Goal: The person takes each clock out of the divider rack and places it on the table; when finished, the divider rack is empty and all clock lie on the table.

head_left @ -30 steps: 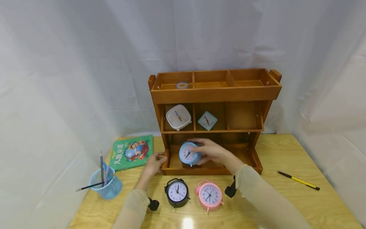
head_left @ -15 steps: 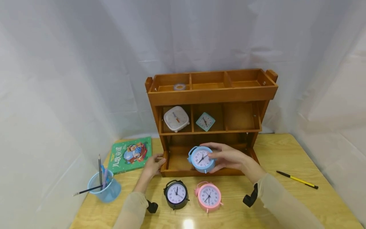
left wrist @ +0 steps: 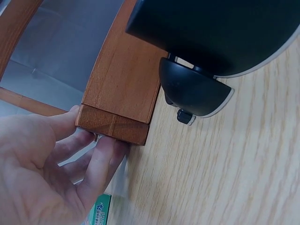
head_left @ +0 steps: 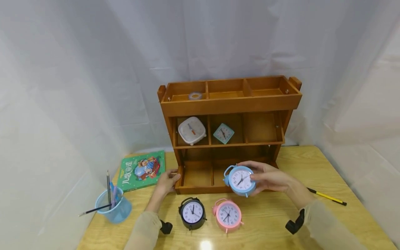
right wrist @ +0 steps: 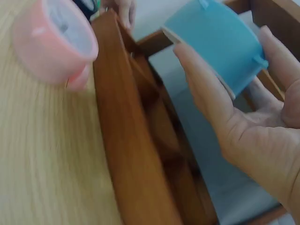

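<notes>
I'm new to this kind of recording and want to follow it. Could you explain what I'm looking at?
There is no machine here, just a person's two bare hands. The wide picture comes from the person's head; each close one comes from a small camera on that wrist. The right hand holds a blue alarm clock, while the left hand grips the corner of a wooden shelf. Also on the table are a black clock, a pink clock, a green book, a pencil cup and a pen.
</notes>
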{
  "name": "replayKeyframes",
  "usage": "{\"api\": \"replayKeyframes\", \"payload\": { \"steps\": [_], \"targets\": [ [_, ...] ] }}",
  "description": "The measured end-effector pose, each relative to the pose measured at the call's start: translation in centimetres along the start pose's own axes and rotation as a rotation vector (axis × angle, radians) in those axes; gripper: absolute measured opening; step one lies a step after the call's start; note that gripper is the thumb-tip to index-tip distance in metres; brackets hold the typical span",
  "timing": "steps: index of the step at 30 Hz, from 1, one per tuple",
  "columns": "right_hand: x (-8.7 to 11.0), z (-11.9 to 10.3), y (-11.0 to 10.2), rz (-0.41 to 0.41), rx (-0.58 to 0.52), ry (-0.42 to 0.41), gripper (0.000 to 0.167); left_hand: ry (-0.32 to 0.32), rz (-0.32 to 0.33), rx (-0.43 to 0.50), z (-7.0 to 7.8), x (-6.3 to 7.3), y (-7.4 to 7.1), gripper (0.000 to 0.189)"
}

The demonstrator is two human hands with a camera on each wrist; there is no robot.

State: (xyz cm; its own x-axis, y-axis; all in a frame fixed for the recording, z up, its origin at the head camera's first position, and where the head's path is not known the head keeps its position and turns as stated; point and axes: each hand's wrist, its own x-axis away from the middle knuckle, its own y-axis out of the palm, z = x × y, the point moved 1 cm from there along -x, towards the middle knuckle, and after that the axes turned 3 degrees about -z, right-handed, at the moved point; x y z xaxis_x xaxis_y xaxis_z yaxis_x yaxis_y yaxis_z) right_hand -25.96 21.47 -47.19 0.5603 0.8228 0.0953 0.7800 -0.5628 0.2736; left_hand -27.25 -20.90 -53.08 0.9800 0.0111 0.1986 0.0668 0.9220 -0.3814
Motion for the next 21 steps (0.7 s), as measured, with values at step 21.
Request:
{"api": "replayKeyframes", "payload": {
  "steps": [21],
  "targets": [
    [6.9,6.0,-2.1,-0.048,-0.009,0.165,0.064,0.007,0.000,0.008,-0.1,-0.1,0.1,0.043]
  ]
}}
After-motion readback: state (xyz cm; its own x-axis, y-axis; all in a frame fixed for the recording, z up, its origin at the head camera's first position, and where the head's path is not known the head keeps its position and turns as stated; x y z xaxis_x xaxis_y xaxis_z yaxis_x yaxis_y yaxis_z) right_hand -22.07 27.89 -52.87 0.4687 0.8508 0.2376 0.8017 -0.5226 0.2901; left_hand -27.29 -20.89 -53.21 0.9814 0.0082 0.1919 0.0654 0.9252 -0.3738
